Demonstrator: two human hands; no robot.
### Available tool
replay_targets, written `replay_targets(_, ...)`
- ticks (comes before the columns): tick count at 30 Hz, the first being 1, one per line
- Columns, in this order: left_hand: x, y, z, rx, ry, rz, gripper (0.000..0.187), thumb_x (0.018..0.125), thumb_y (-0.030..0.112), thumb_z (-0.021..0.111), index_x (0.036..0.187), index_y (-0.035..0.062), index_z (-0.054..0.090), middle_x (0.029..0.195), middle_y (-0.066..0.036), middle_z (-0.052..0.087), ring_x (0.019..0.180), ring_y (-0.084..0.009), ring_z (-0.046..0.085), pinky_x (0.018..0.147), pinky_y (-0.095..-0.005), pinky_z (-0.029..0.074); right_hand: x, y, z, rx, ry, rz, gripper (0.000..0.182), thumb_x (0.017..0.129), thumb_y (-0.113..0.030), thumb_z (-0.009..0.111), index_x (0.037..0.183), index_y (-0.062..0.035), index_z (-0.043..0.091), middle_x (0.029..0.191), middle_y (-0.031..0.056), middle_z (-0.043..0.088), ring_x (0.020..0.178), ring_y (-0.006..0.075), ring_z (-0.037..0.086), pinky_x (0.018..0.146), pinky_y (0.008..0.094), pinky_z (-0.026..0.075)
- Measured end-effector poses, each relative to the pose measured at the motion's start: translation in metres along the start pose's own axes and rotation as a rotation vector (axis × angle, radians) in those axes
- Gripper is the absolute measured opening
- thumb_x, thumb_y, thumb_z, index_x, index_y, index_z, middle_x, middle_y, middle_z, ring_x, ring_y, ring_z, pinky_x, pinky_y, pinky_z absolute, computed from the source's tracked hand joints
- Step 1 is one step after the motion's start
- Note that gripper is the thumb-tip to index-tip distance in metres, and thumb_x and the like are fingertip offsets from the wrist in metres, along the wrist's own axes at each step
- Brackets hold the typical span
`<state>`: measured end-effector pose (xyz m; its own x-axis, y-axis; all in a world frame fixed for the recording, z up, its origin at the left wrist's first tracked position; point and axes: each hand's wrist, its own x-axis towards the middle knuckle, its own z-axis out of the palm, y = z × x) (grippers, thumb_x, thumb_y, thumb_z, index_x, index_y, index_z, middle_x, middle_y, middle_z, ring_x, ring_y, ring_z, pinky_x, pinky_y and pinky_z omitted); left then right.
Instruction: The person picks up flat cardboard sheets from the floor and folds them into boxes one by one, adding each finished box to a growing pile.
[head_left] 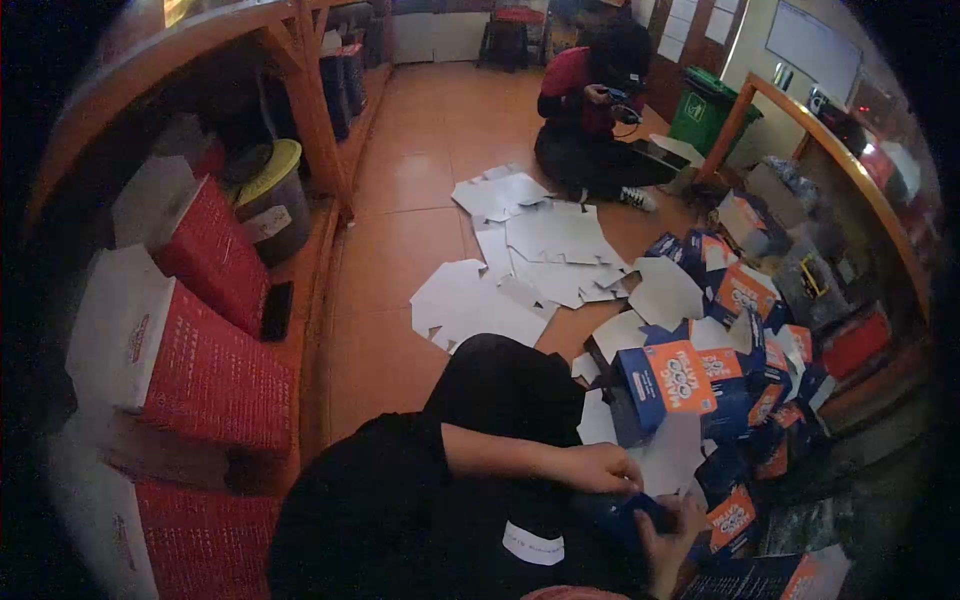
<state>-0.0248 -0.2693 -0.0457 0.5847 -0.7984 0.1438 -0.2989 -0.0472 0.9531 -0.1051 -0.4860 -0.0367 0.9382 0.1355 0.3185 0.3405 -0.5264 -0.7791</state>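
My left hand (605, 468) reaches across from the left over my dark-clothed leg, its fingers closed on the upper edge of a dark blue carton (615, 515). From the lower right, my right hand (672, 535) grips the same carton, thumb and fingers bent around its side. The carton is small in view and partly covered by both hands, so its full shape cannot be told. A white flap (672, 455) stands just above the hands. Right beside them rises a heap of blue and orange printed boxes (665, 380).
Flat white cardboard sheets (485, 305) lie on the tiled floor ahead. Red boxes (215, 370) line a wooden shelf on the left, near a yellow-lidded bin (275, 200). Another person (590, 120) sits on the floor, holding a dark device. A green bin (705, 110) stands behind.
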Motion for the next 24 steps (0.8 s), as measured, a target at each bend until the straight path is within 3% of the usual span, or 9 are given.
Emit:
replay_targets(3,0.006,-0.016,0.008,-0.048,0.016,-0.137,0.029,0.087,0.025,0.048,0.098,-0.0003,0.057,0.088,-0.013,0.063,0.079,-0.0215,0.060,0.071,-0.0329,0.046,0.012,-0.010,0.004,-0.092,0.117,-0.132,0.027,0.064,-0.009,0.073,0.086,-0.0028,0.059,0.086,0.0077,0.054,0.084,0.0216,0.054,0.079,0.0322,0.042)
replay_targets(5,0.002,-0.004,0.005,-0.024,0.028,-0.044,0.028,0.087,0.022,0.046,0.100,-0.0007,0.056,0.089,-0.013,0.062,0.080,-0.0220,0.060,0.072,-0.0334,0.046,0.019,-0.007,0.008,0.016,0.126,-0.101,0.028,0.057,-0.011,0.076,0.080,-0.0068,0.062,0.069,0.0052,0.056,0.075,0.0240,0.054,0.077,0.0351,0.043)
replay_targets(8,0.006,-0.003,0.004,0.039,-0.002,0.044,0.026,0.087,0.019,0.045,0.101,-0.0009,0.055,0.088,-0.015,0.062,0.082,-0.0223,0.060,0.074,-0.0335,0.045,0.027,-0.031,-0.001,-0.178,-0.269,0.131,0.032,0.056,-0.014,0.077,0.086,-0.0091,0.065,0.076,0.0087,0.058,0.077,0.0231,0.055,0.077,0.0371,0.043)
replay_targets(11,0.004,0.009,-0.010,0.071,0.050,0.004,0.025,0.086,0.014,0.043,0.104,0.0001,0.054,0.090,-0.013,0.061,0.083,-0.0223,0.059,0.075,-0.0323,0.045,0.035,-0.041,-0.004,-0.253,-0.323,-0.023,0.050,0.065,-0.022,0.074,0.107,-0.0015,0.057,0.095,0.0148,0.052,0.087,0.0259,0.048,0.082,0.0319,0.038)
replay_targets(14,0.015,0.004,-0.018,-0.429,0.389,0.074,0.028,0.085,0.009,0.044,0.111,0.0028,0.049,0.099,-0.009,0.058,0.083,-0.0222,0.059,0.076,-0.0316,0.046,0.034,-0.056,0.002,-0.016,0.108,-0.117,0.063,0.065,-0.031,0.074,0.116,-0.0035,0.051,0.111,0.0185,0.046,0.095,0.0313,0.047,0.085,0.0358,0.037)
replay_targets(17,0.019,0.028,-0.023,-0.855,0.620,0.097,0.035,0.086,0.007,0.043,0.121,0.0063,0.038,0.108,-0.009,0.052,0.092,-0.0200,0.055,0.078,-0.0292,0.047,0.056,-0.070,0.002,-0.520,-0.020,-0.510,0.063,0.061,-0.026,0.077,0.117,-0.0116,0.051,0.104,0.0173,0.052,0.100,0.0323,0.049,0.078,0.0412,0.041)
replay_targets(18,0.017,0.045,-0.029,-0.940,0.660,0.084,0.039,0.087,0.007,0.043,0.124,0.0075,0.033,0.112,-0.009,0.050,0.096,-0.0189,0.053,0.079,-0.0280,0.047,0.057,-0.065,0.005,-0.530,0.031,-0.474,0.065,0.063,-0.028,0.075,0.119,-0.0086,0.048,0.109,0.0186,0.048,0.104,0.0336,0.045,0.082,0.0417,0.039)
replay_targets(22,-0.005,0.080,-0.050,-0.828,0.350,-0.088,0.047,0.089,0.011,0.043,0.129,0.0077,0.020,0.117,-0.014,0.046,0.107,-0.0221,0.048,0.082,-0.0308,0.046,0.067,-0.036,0.028,-0.492,0.193,-0.395,0.078,0.073,-0.041,0.065,0.127,0.0047,0.033,0.127,0.0270,0.033,0.118,0.0415,0.033,0.096,0.0483,0.028)
replay_targets(24,0.012,0.042,-0.029,-0.480,0.636,0.259,0.044,0.089,0.013,0.043,0.128,0.0060,0.023,0.118,-0.014,0.046,0.108,-0.0235,0.048,0.086,-0.0337,0.044,0.078,-0.062,0.038,-0.494,0.111,-0.413,0.075,0.077,-0.043,0.058,0.129,0.0035,0.030,0.128,0.0275,0.032,0.119,0.0417,0.032,0.096,0.0488,0.028)
